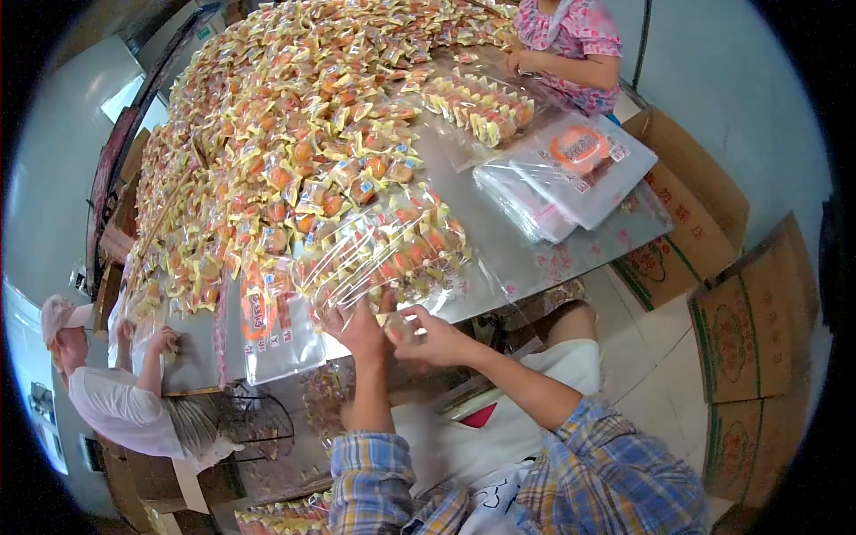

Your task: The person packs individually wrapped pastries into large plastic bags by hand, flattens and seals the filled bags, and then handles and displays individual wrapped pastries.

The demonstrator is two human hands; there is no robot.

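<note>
A clear plastic bag (392,245) packed with rows of small wrapped pastries lies at the table's near edge, its mouth toward me. My left hand (358,330) is closed on the near end of this bag. Just to its right, my right hand (428,339) is closed with fingertips pinched around what looks like a small wrapped pastry (390,324); the fingers partly hide it. Beside the filled bag, on the left, lies a flat printed bag (272,330) with an orange emblem.
A huge heap of wrapped pastries (294,116) covers the table (499,259). A stack of printed bags (588,165) and another filled bag (481,105) lie to the right. Co-workers stand left (134,401) and far right (571,53). Cardboard boxes (749,339) line the right side.
</note>
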